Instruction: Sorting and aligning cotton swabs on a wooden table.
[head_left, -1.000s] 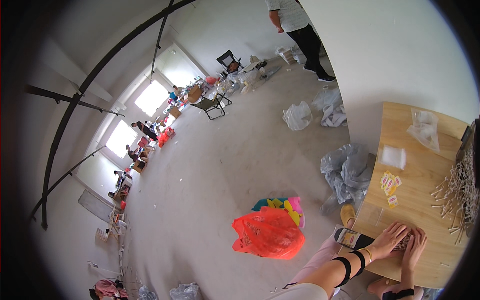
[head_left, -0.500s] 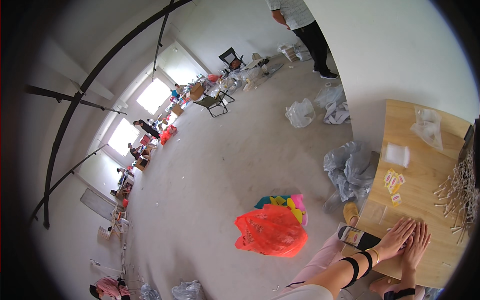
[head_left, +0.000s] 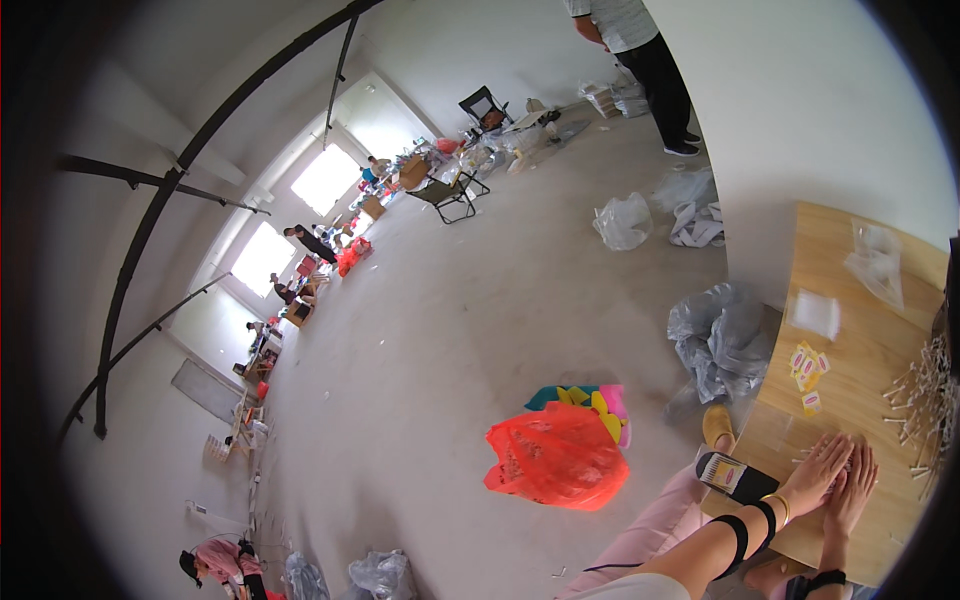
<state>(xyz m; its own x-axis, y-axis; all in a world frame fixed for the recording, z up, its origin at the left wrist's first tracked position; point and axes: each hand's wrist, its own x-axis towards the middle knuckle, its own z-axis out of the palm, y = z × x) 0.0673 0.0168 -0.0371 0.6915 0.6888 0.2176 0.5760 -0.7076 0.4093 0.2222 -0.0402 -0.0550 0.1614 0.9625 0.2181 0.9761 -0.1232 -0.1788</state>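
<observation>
At the near edge of the wooden table (head_left: 755,435), my left hand (head_left: 818,478) lies with its fingers stretched out flat. Close beside it, my right hand (head_left: 852,492) also has straight fingers, slanting away from me. Between and under them shows a bit of something pinkish-white, mostly hidden, and I cannot make out what it is. A heap of loose white cotton swabs (head_left: 920,400) spreads to the right of my hands. Beyond my fingers lie small yellow-and-white cards (head_left: 808,368). A dark round-ended holder with a pack of swabs (head_left: 724,472) sits by my left wrist.
A clear plastic bag (head_left: 876,262) and a white packet (head_left: 815,314) lie farther back on the table. Grey plastic bags (head_left: 715,335) lean beside it. A red bag (head_left: 560,455) stands on the floor, and a person (head_left: 650,70) stands by the wall.
The whole view has shifted slightly, moving most of the scene rightward. My hands stay together at the same spot on the table, with only a slight shift of the fingers.
</observation>
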